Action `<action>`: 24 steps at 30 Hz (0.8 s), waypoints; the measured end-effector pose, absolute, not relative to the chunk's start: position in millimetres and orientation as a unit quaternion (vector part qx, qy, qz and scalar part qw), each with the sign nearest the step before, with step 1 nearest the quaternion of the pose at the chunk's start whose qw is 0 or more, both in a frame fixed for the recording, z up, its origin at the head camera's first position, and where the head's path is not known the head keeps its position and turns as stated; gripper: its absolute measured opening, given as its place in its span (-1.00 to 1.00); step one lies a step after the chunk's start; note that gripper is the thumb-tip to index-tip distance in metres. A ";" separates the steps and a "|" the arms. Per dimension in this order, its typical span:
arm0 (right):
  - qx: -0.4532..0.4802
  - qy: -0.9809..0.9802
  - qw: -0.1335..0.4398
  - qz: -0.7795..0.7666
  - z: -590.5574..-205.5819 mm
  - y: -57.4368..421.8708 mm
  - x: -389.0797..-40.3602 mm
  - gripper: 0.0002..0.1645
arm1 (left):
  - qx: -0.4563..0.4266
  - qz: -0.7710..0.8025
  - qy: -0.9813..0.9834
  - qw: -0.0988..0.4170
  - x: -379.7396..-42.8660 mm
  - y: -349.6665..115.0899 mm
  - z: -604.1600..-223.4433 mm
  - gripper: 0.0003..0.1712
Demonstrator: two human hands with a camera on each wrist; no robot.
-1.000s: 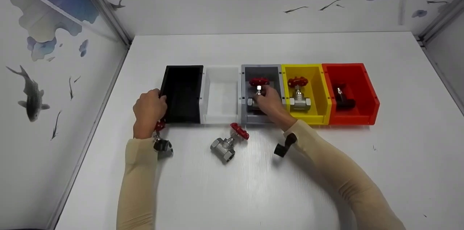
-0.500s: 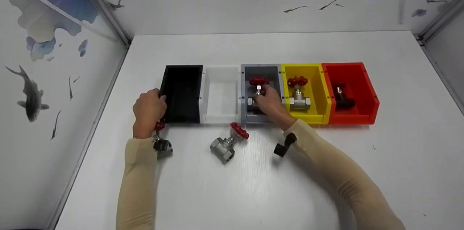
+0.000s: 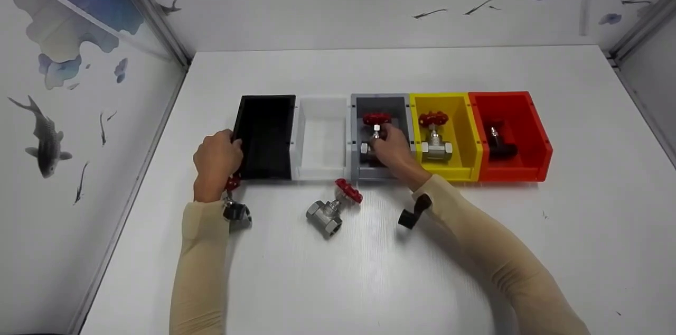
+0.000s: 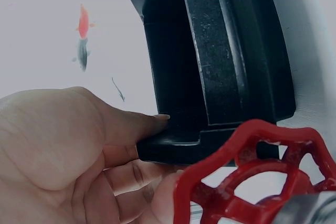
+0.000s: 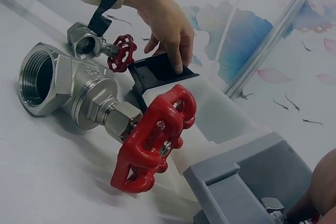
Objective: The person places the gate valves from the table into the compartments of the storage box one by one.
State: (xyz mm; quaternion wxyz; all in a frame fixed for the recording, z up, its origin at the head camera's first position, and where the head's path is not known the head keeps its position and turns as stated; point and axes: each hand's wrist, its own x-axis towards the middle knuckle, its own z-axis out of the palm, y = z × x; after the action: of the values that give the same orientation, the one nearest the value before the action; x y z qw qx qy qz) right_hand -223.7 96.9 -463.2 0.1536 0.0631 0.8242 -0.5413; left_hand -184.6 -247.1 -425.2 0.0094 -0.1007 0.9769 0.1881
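Note:
My left hand (image 3: 217, 158) grips the left side wall of a black bin (image 4: 223, 61); in the left wrist view the thumb lies over the rim and the fingers curl outside it. My right hand (image 3: 395, 151) reaches into the grey bin (image 3: 381, 96) and holds a metal valve with a red handwheel (image 3: 376, 119) around its stem and body. The hand hides part of that valve. Below my left wrist, partly covered, lies another red-wheeled valve (image 5: 84, 41). A third valve (image 3: 325, 216) lies tilted on the table in front of the white bin (image 3: 323, 174).
Right of the grey bin, the yellow bin (image 3: 465, 174) contains a red-wheeled valve (image 3: 436, 147). The red bin (image 3: 536, 139) at the row's end contains a dark fitting (image 3: 501, 150). All bins stand side by side on the white table (image 3: 359, 287). Printed panels (image 3: 327, 12) enclose the back and sides.

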 end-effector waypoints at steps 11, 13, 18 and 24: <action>0.065 0.827 0.147 -0.539 -463.3 95.3 -223.4 -0.31 | -0.102 0.192 0.976 0.009 -183.0 -246.0 -422.7 -0.58; 0.064 0.829 0.144 -0.537 -463.0 94.8 -223.3 -0.30 | -0.105 0.193 0.976 0.012 -183.2 -245.8 -422.6 -0.58; 0.066 0.841 0.139 -0.519 -462.7 94.6 -223.4 -0.28 | -0.105 0.195 0.975 0.013 -183.0 -245.5 -422.7 -0.59; 0.065 0.847 0.138 -0.510 -462.0 94.5 -223.5 -0.28 | -0.100 0.190 0.977 0.008 -182.4 -245.5 -423.0 -0.61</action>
State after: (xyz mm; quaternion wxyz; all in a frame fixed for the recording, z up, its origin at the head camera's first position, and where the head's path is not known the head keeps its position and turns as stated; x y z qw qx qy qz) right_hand -223.5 94.5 -462.0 0.1379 0.0651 0.8468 -0.5096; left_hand -182.4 -245.5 -423.0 0.0081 -0.0999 0.9766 0.1901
